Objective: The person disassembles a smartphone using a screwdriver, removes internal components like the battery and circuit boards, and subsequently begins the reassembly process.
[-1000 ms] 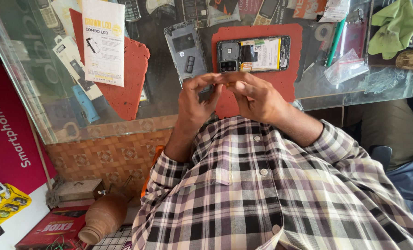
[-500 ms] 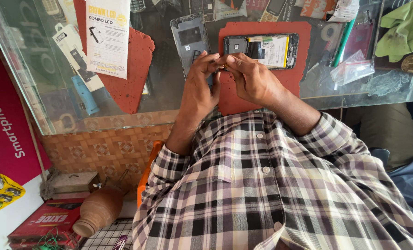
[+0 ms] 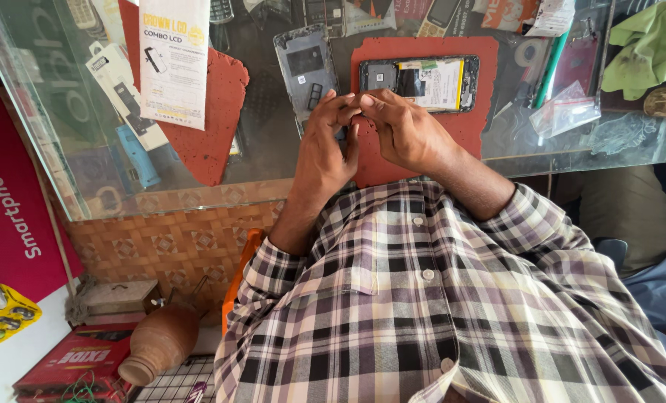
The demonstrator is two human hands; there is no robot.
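My left hand (image 3: 324,153) and my right hand (image 3: 406,134) meet at the fingertips just in front of an opened phone (image 3: 421,83). The phone lies on a red mat (image 3: 486,128) with its battery and circuit board showing. The fingertips of both hands pinch together at one spot, and whatever lies between them is hidden. A grey phone back cover (image 3: 306,66) rests on the glass to the left of the mat, partly under my left fingers.
A glass counter (image 3: 198,195) carries a second red mat (image 3: 215,119), a white printed packet (image 3: 174,63), a green cloth (image 3: 646,43) and a clear plastic bag (image 3: 566,110). Below at left stand a clay pot (image 3: 157,345) and boxes.
Both hands have stayed joined at the fingertips and sit slightly closer to the opened phone. The view has shifted a little.
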